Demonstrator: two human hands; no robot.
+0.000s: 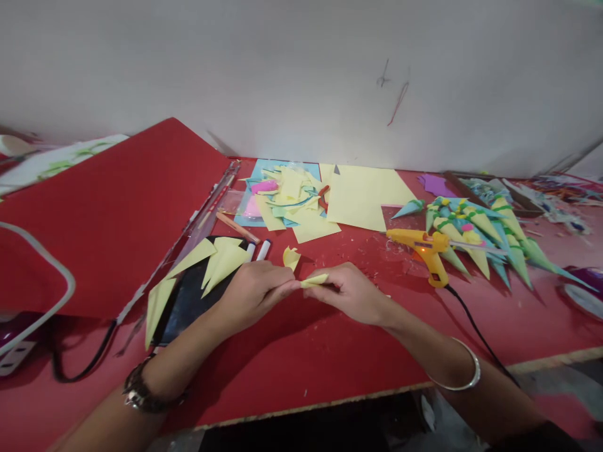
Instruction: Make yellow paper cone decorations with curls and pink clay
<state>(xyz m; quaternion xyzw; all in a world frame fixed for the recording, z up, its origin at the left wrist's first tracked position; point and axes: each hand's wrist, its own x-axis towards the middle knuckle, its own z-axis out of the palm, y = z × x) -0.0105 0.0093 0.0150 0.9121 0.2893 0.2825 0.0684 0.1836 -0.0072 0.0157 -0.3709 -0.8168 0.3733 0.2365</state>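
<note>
Centre of frame: one small piece of yellow paper [315,281], rolled or folded narrow, pinched between the fingertips of both hands, left hand [259,290] and right hand [353,290]. Just above it, one curled yellow scrap [291,258], on a smooth red table [301,370] with a rough, pale edge. Left of centre: flat, pointed yellow cut pieces [225,260], several lying over a glossy black tablet-like slab [186,307]; near them, two white markers [264,250], one dark-capped, and an orange-brown stick [237,226]. Upper centre: a loose heap of paper offcuts [289,191], yellow, blue and pink, beside a flat yellow sheet [360,198]. Right of centre: a yellow plastic glue gun [426,246], small orange light showing, black cord trailing; its rear glue stick lies across a pile of slender paper cones [480,226], yellow and light blue, with green bands. Upper left: a large, matte red board [127,220], angular.
</note>
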